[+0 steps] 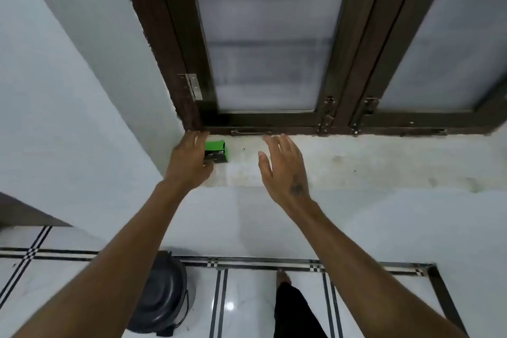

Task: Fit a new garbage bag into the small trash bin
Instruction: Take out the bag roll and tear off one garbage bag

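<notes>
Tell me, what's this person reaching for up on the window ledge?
A person stands at a window, both arms stretched up to the ledge beneath it. The left hand is closing on a small green box, probably a pack of garbage bags, which sits in the ledge's left corner. The right hand hovers open beside it, holding nothing. Down on the tiled floor, the small dark trash bin waits by the wall with its lid on, so no new bag is fitted yet.
</notes>
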A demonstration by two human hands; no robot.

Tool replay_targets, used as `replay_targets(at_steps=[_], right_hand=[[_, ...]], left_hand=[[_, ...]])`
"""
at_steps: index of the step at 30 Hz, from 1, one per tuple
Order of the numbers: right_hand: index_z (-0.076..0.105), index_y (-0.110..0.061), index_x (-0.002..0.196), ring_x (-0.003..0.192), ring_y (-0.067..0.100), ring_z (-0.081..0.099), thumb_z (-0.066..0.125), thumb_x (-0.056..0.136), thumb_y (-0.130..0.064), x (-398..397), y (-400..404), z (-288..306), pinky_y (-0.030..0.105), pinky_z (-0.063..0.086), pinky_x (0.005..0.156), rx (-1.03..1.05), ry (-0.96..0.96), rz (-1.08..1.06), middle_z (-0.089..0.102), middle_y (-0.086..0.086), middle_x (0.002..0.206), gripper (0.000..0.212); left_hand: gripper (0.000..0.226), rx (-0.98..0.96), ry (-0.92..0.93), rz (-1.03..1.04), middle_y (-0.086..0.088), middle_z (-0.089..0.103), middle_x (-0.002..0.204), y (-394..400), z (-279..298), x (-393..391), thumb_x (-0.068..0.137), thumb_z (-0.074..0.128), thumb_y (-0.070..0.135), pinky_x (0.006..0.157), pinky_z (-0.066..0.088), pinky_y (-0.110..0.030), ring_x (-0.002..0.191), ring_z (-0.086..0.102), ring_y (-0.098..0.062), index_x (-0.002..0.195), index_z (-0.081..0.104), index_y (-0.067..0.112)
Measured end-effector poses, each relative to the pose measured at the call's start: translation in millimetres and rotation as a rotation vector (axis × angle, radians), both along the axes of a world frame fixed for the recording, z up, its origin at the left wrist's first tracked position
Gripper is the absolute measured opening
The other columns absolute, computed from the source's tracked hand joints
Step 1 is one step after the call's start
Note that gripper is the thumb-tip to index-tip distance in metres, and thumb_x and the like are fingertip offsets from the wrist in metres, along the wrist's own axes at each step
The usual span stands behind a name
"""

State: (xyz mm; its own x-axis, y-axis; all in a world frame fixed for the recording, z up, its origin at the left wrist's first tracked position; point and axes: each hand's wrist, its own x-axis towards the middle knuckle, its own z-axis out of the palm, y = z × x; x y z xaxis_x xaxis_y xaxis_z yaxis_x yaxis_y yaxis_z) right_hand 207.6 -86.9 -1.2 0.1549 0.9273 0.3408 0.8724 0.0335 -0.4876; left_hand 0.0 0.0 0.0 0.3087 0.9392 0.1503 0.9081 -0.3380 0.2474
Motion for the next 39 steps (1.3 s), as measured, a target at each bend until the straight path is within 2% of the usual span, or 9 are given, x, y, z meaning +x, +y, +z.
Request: replay_targets(at_steps=[6, 10, 13, 18, 22, 26, 30, 34, 39], right_hand=[[0.049, -0.016, 0.139, 0.130, 0.023, 0.044, 0.043, 0.101, -0.028, -3, 52, -38, 0.038, 0.042, 0.107, -0.144, 0.212, 0.118, 0.054, 0.006, 0.137, 0.040], [0.051, -0.024, 0.135, 0.108, 0.016, 0.057, 0.049, 0.098, -0.024, -2, 88, -52, 0.034, 0.051, 0.092, -0.261, 0.452, 0.174, 0.055, -0.001, 0.126, 0.037], [0.057, -0.022, 0.128, 0.092, 0.017, 0.062, 0.055, 0.094, -0.017, 1, 108, -54, 0.035, 0.053, 0.087, -0.414, 0.626, 0.183, 0.060, 0.003, 0.111, 0.035], [0.062, -0.009, 0.120, 0.085, 0.015, 0.058, 0.067, 0.088, -0.008, 17, 126, -50, 0.026, 0.052, 0.078, -0.535, 0.868, 0.234, 0.062, 0.012, 0.098, 0.032], [0.063, -0.008, 0.121, 0.074, 0.008, 0.057, 0.067, 0.083, 0.005, 25, 121, -42, 0.018, 0.052, 0.067, -0.566, 0.872, 0.248, 0.060, 0.005, 0.098, 0.040], [0.068, -0.018, 0.111, 0.082, 0.013, 0.062, 0.064, 0.079, -0.001, 33, 117, -36, 0.032, 0.056, 0.075, -0.531, 0.878, 0.161, 0.066, 0.010, 0.106, 0.036], [0.067, -0.010, 0.108, 0.088, 0.005, 0.064, 0.048, 0.082, 0.014, 50, 102, -42, 0.022, 0.050, 0.072, -0.469, 0.845, -0.004, 0.069, 0.000, 0.106, 0.040], [0.068, -0.020, 0.101, 0.094, 0.011, 0.063, 0.056, 0.084, 0.006, 62, 92, -49, 0.019, 0.050, 0.080, -0.296, 0.708, -0.222, 0.067, -0.005, 0.105, 0.033], [0.069, -0.019, 0.103, 0.088, 0.005, 0.063, 0.061, 0.088, -0.005, 64, 85, -48, 0.006, 0.047, 0.069, -0.188, 0.884, -0.171, 0.070, -0.009, 0.102, 0.021]], left_hand=[[0.074, -0.227, 0.133, 0.089, -0.017, 0.051, 0.143, 36, -26, -3, 0.079, 0.076, 0.022, 0.107, 0.041, -0.045, 0.136, 0.044, -0.036, 0.145, 0.045, 0.011], [0.057, -0.137, 0.075, 0.138, -0.012, 0.070, 0.114, 44, -29, 2, 0.072, 0.083, 0.019, 0.095, 0.048, -0.045, 0.100, 0.065, -0.039, 0.126, 0.065, 0.015], [0.058, -0.156, 0.099, 0.114, -0.006, 0.073, 0.112, 39, -27, 10, 0.068, 0.086, 0.027, 0.104, 0.042, -0.049, 0.100, 0.067, -0.033, 0.122, 0.068, 0.022], [0.062, -0.078, 0.006, -0.050, -0.004, 0.074, 0.107, 40, -24, 20, 0.061, 0.091, 0.023, 0.087, 0.048, -0.041, 0.092, 0.065, -0.031, 0.120, 0.071, 0.019], [0.062, -0.096, -0.072, -0.120, -0.003, 0.070, 0.114, 44, -29, 26, 0.069, 0.087, 0.027, 0.090, 0.048, -0.040, 0.099, 0.062, -0.029, 0.128, 0.066, 0.021], [0.063, -0.124, -0.109, -0.214, -0.003, 0.068, 0.115, 55, -27, 32, 0.072, 0.085, 0.027, 0.086, 0.052, -0.040, 0.102, 0.062, -0.029, 0.132, 0.064, 0.022], [0.062, -0.103, -0.074, -0.257, -0.002, 0.068, 0.114, 62, -28, 33, 0.072, 0.085, 0.028, 0.086, 0.050, -0.041, 0.102, 0.062, -0.030, 0.131, 0.065, 0.022], [0.058, -0.034, 0.109, -0.335, -0.003, 0.069, 0.116, 72, -16, 38, 0.074, 0.081, 0.031, 0.088, 0.045, -0.041, 0.107, 0.061, -0.032, 0.130, 0.065, 0.022], [0.056, 0.014, 0.429, -0.411, -0.002, 0.060, 0.127, 82, 21, 74, 0.085, 0.069, 0.038, 0.095, 0.036, -0.039, 0.119, 0.052, -0.028, 0.138, 0.054, 0.028]])
